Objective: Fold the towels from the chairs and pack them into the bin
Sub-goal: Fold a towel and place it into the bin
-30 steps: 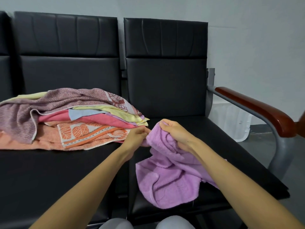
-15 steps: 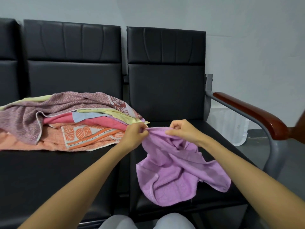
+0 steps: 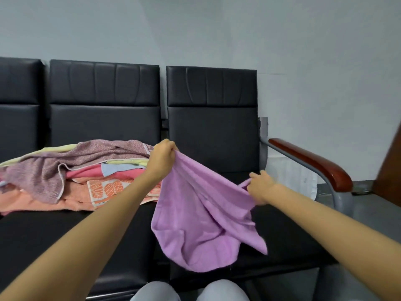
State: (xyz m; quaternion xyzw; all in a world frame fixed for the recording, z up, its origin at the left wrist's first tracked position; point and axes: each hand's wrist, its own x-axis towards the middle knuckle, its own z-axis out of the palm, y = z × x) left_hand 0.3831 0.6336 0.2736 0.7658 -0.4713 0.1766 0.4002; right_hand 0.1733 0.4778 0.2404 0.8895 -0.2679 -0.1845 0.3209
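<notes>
A purple towel (image 3: 201, 218) hangs stretched between my two hands above the right black chair seat (image 3: 288, 242). My left hand (image 3: 161, 158) pinches one top corner, raised near the chair back. My right hand (image 3: 261, 186) grips the other end, lower and to the right. The towel's lower part sags in loose folds over the seat's front edge. A pile of several towels (image 3: 71, 174), mauve, pink, yellow, blue and orange, lies on the middle chair seat. A translucent white bin (image 3: 290, 177) stands on the floor behind the right armrest.
The row of black padded chairs has a wooden armrest (image 3: 310, 164) on a grey metal frame at the right end. A dark brown piece of furniture (image 3: 388, 177) sits at the far right edge. My knees (image 3: 188, 292) show at the bottom.
My hands have moved apart and spread the purple towel. The left hand rose and the right hand swung out to the right. The view has tilted upward.
</notes>
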